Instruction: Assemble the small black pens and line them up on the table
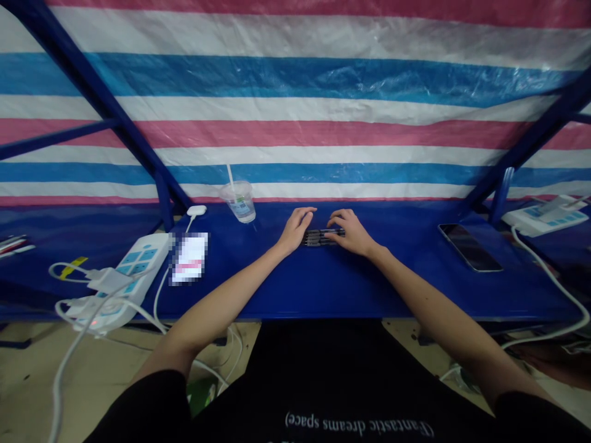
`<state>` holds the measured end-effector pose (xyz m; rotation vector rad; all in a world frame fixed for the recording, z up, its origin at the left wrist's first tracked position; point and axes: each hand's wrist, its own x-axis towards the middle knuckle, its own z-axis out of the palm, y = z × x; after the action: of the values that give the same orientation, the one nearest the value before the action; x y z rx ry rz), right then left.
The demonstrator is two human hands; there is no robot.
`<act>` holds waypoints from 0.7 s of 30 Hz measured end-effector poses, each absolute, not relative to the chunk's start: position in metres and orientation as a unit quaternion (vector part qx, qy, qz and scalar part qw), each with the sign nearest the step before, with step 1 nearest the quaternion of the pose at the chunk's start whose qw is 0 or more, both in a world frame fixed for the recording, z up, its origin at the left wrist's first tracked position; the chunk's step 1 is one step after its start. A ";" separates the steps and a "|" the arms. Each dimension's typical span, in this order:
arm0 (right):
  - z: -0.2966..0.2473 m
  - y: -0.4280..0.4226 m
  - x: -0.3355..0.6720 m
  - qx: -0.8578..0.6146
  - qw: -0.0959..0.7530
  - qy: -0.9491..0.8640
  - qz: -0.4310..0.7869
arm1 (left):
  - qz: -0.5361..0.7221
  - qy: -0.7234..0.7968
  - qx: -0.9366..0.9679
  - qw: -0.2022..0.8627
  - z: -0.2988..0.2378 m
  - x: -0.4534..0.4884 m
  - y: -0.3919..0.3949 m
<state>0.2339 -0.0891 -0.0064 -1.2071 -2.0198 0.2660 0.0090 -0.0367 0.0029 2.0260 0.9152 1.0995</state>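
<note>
Several dark slim pens lie side by side in a row on the blue table. At their left end is my left hand, its fingers stretched forward and its inner side against or very close to the pens. My right hand arches over their right end with fingers curved and apart, and its thumb rests on or just above the pens. Both hands look open, with nothing gripped. Part of the pens is hidden under my right hand.
A clear plastic cup with a straw stands at the back left. Nearby are a white charger case, a blurred-out phone and a power strip with cables. Rightward lie a dark phone and another power strip.
</note>
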 end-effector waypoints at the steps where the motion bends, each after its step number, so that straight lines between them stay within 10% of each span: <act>1: -0.005 -0.090 0.234 -0.470 0.365 -0.797 0.099 | 0.425 0.349 0.766 0.333 0.002 0.009 -0.036; 21: -0.011 -0.089 0.238 -0.463 0.240 -0.845 0.119 | 0.499 0.422 0.614 0.442 -0.010 0.025 -0.034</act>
<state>0.2381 -0.0893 -0.0113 -1.2676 -2.3112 0.3251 0.0255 -0.0341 -0.0099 1.5252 1.0483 1.2388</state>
